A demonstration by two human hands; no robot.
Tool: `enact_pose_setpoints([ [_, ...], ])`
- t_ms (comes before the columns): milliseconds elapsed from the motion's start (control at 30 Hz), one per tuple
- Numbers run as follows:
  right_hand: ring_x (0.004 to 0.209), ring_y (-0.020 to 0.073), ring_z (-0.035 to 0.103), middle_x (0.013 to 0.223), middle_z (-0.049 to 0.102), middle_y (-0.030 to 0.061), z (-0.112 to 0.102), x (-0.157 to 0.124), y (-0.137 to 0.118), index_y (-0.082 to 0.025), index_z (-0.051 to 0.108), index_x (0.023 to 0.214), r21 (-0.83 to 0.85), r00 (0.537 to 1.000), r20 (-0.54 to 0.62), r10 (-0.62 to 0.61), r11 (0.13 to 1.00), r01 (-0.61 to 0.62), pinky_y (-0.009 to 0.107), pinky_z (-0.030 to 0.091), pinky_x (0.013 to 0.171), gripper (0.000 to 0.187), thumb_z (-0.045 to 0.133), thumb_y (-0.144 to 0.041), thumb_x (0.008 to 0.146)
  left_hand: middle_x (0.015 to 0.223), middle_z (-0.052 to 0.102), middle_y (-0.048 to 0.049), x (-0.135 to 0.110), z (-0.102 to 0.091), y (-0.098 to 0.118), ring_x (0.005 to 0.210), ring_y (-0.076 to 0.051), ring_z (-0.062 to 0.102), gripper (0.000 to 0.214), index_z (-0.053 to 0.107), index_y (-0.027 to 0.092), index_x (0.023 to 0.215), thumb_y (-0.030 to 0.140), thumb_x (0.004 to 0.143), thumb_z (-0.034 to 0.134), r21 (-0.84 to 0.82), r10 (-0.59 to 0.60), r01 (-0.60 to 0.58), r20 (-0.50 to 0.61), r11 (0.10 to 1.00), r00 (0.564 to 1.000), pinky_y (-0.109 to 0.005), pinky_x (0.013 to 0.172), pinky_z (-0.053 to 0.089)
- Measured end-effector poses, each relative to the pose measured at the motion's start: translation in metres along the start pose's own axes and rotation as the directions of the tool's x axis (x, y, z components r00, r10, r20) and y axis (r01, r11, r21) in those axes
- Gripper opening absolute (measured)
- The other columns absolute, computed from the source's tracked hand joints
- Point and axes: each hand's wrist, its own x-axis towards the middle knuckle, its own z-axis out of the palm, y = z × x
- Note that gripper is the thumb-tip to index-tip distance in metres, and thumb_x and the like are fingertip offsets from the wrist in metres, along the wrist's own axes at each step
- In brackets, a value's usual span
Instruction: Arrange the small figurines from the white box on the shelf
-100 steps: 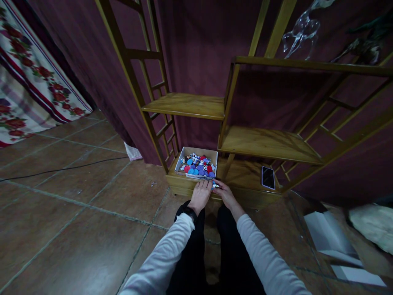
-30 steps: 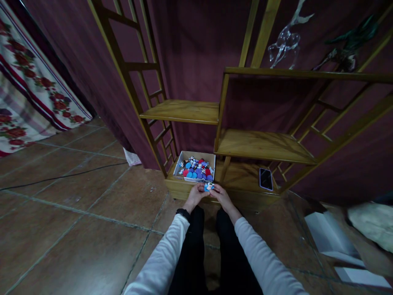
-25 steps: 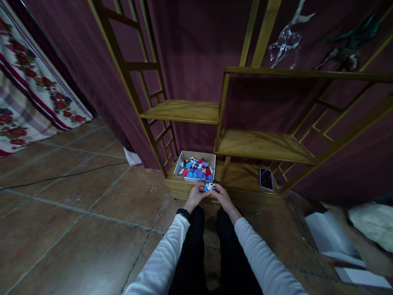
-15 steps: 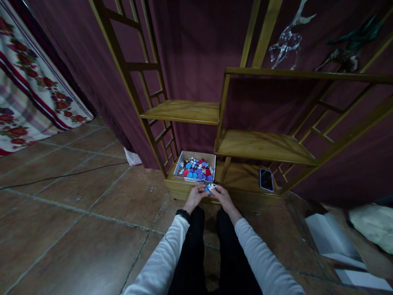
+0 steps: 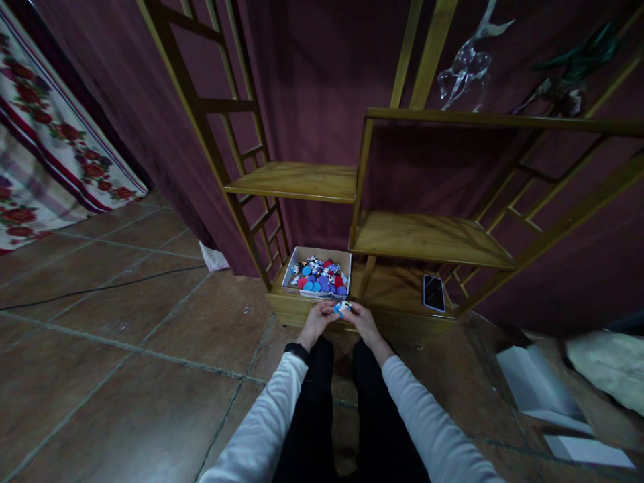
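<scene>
Between my fingertips is a small blue-and-white toy figure (image 5: 343,308), its finer detail too small to make out. My left hand (image 5: 318,320) pinches it from the left, with a black band on that wrist. My right hand (image 5: 366,322) grips it from the right, fingers closed. Just beyond the hands, a shallow white cardboard box (image 5: 286,274) stands on the low wooden base of the shelf unit. Inside it lie many small figures and round pieces (image 5: 322,276) in blue, purple, red, black and white.
A phone (image 5: 433,293) lies on the base at the right. Above are wooden shelves (image 5: 302,180), with a clear glass deer (image 5: 467,67) and a dark figurine (image 5: 568,80) up top. White boards (image 5: 541,382) lie on the right floor; a black cable (image 5: 111,285) runs along the left.
The whole view has shifted slightly left. Both hands stay together on the figure, which seems turned a little between the fingers.
</scene>
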Motion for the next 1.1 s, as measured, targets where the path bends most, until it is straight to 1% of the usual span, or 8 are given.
enact_pose_setpoints([
  [100,0.096,0.0226,0.062,0.102,0.068,0.0034,0.0005,0.0003,-0.0016,-0.023,0.067,0.101,0.005,0.997,0.010,-0.073,0.997,0.073,0.037,0.046,0.089,0.039,0.070,-0.039,0.066,0.080,0.069,-0.0035,-0.0026,-0.0003,0.0039,0.073,-0.015,0.062,0.048,0.063,0.015,0.096,0.019,0.052,0.081,-0.049,-0.026,0.026,0.016,0.998,1.000,-0.029,0.075,0.048],
  [233,0.104,0.0238,0.059,0.118,0.061,0.0042,0.0005,-0.0008,-0.0039,-0.024,0.068,0.098,0.029,0.994,0.024,-0.110,0.994,0.109,0.039,0.044,0.094,0.035,0.071,-0.036,0.066,0.081,0.068,-0.0034,-0.0047,0.0003,0.0084,0.075,-0.015,0.063,0.051,0.062,0.016,0.101,0.022,0.053,0.081,-0.119,-0.068,0.067,-0.002,0.991,0.998,-0.032,0.077,0.049],
  [367,0.107,0.0244,0.058,0.123,0.057,0.0048,0.0005,-0.0025,-0.0057,-0.024,0.068,0.097,0.030,0.989,0.054,-0.138,0.990,0.136,0.039,0.042,0.095,0.032,0.070,-0.034,0.066,0.081,0.068,-0.0060,-0.0048,-0.0004,0.0096,0.074,-0.014,0.063,0.042,0.066,0.013,0.094,0.025,0.056,0.079,-0.126,-0.102,0.097,-0.034,0.987,0.994,-0.031,0.078,0.049],
  [500,0.107,0.0243,0.058,0.127,0.055,0.0048,0.0008,-0.0037,-0.0058,-0.024,0.068,0.097,0.027,0.987,0.084,-0.134,0.991,0.132,0.038,0.044,0.094,0.033,0.070,-0.033,0.066,0.080,0.069,-0.0075,-0.0041,-0.0016,0.0089,0.071,-0.014,0.063,0.035,0.068,0.012,0.087,0.027,0.058,0.078,-0.093,-0.112,0.106,-0.059,0.990,0.992,-0.029,0.074,0.051],
  [700,0.106,0.0245,0.058,0.127,0.055,0.0043,0.0009,-0.0053,-0.0075,-0.025,0.067,0.100,-0.001,0.987,0.103,-0.125,0.992,0.126,0.040,0.043,0.095,0.035,0.070,-0.034,0.067,0.082,0.070,-0.0084,-0.0047,-0.0006,0.0098,0.069,-0.014,0.064,0.030,0.068,0.011,0.084,0.028,0.061,0.076,-0.062,-0.117,0.112,-0.091,0.992,0.989,-0.028,0.071,0.052],
  [867,0.105,0.0247,0.059,0.119,0.061,0.0046,0.0005,-0.0039,-0.0059,-0.026,0.060,0.113,-0.022,0.994,0.059,-0.088,0.996,0.090,0.043,0.043,0.095,0.049,0.070,-0.034,0.066,0.081,0.070,-0.0080,-0.0042,-0.0003,0.0102,0.068,-0.014,0.064,0.028,0.068,0.011,0.084,0.027,0.062,0.076,-0.078,-0.132,0.124,-0.112,0.989,0.985,-0.028,0.070,0.052],
  [1000,0.100,0.0241,0.061,0.111,0.065,0.0051,0.0018,-0.0027,-0.0029,-0.024,0.062,0.110,-0.007,0.997,0.035,-0.073,0.997,0.073,0.041,0.045,0.092,0.044,0.069,-0.033,0.067,0.077,0.070,-0.0070,-0.0024,-0.0016,0.0079,0.064,-0.012,0.063,0.024,0.068,0.012,0.082,0.025,0.064,0.075,-0.102,-0.146,0.133,-0.132,0.986,0.980,-0.027,0.070,0.052],
  [1100,0.097,0.0235,0.063,0.105,0.068,0.0050,0.0036,-0.0025,-0.0011,-0.023,0.064,0.106,0.003,0.998,0.004,-0.064,0.998,0.064,0.040,0.046,0.090,0.042,0.069,-0.032,0.066,0.078,0.070,-0.0072,-0.0020,-0.0024,0.0065,0.064,-0.012,0.064,0.022,0.068,0.012,0.083,0.023,0.065,0.074,-0.108,-0.156,0.142,-0.130,0.984,0.979,-0.027,0.071,0.052],
])
